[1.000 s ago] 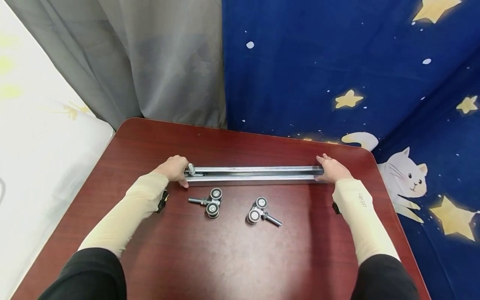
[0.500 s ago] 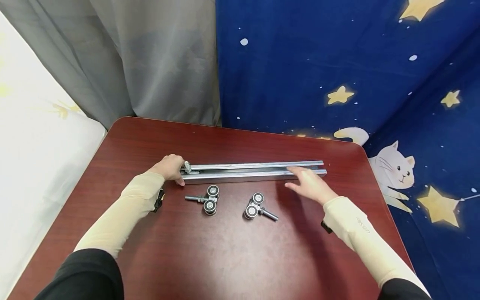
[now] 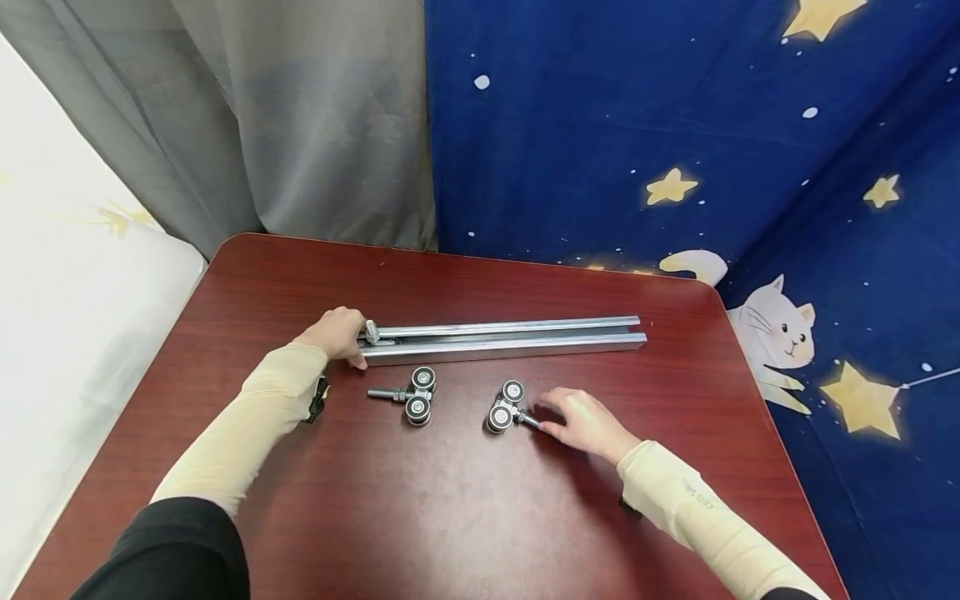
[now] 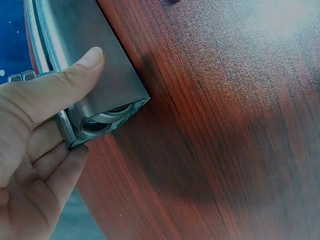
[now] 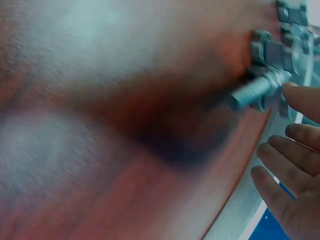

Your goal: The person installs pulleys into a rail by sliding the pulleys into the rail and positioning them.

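Observation:
A long silver metal track (image 3: 510,342) with a slot along its top lies across the table. My left hand (image 3: 335,335) grips its left end, thumb on the near side and fingers behind. Round wheels (image 4: 97,126) show inside that end in the left wrist view, and a bolt (image 3: 371,332) sticks up from the slot beside my fingers. My right hand (image 3: 585,421) is at the bolt end of a roller trolley (image 3: 506,407), its fingers apart and the thumb right by the threaded bolt (image 5: 250,93). A second roller trolley (image 3: 420,397) lies to the left, its bolt pointing left.
The reddish-brown wooden table (image 3: 450,517) has a rounded far edge. Behind it hang a grey curtain (image 3: 337,125) and a blue curtain (image 3: 570,125) with stars and a cat. White fabric (image 3: 75,333) borders the left side.
My right hand has let go of the track's right end and moved left and nearer, down to the right trolley's bolt. The track's right end has swung slightly away; my left hand keeps its grip.

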`<move>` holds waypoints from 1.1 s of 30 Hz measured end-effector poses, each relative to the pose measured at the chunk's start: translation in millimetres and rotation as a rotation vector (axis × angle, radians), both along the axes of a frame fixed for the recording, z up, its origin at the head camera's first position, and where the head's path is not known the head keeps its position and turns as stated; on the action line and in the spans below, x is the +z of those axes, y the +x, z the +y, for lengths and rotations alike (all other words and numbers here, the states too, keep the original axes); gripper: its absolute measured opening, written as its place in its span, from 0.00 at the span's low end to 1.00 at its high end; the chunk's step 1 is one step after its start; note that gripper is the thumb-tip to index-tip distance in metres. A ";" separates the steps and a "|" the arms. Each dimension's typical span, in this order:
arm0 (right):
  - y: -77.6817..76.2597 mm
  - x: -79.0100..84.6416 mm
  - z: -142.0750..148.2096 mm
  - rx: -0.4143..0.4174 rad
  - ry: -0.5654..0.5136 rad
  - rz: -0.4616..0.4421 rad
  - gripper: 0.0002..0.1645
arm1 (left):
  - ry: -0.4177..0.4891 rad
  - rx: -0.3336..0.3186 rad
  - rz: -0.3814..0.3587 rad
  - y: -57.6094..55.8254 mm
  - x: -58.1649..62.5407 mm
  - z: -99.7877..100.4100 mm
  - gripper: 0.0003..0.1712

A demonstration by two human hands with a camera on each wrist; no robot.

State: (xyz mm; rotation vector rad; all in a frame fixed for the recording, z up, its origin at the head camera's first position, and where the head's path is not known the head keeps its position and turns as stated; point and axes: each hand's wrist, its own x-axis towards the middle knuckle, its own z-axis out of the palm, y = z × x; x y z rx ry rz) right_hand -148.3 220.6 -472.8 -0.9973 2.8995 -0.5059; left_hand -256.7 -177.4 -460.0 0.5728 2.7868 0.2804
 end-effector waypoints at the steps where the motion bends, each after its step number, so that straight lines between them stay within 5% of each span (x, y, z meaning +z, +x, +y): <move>1: 2.6 -3.0 -1.2 0.002 0.003 0.003 0.17 | 0.001 0.002 -0.001 0.6 0.6 -0.3 0.24; 19: 25.4 -28.6 -7.0 -0.179 -0.003 0.046 0.13 | -0.012 0.008 -0.025 0.6 1.1 0.3 0.28; 33: 27.4 -27.2 -4.7 -0.164 -0.123 0.126 0.11 | -0.006 0.021 -0.035 0.6 -0.3 -0.4 0.32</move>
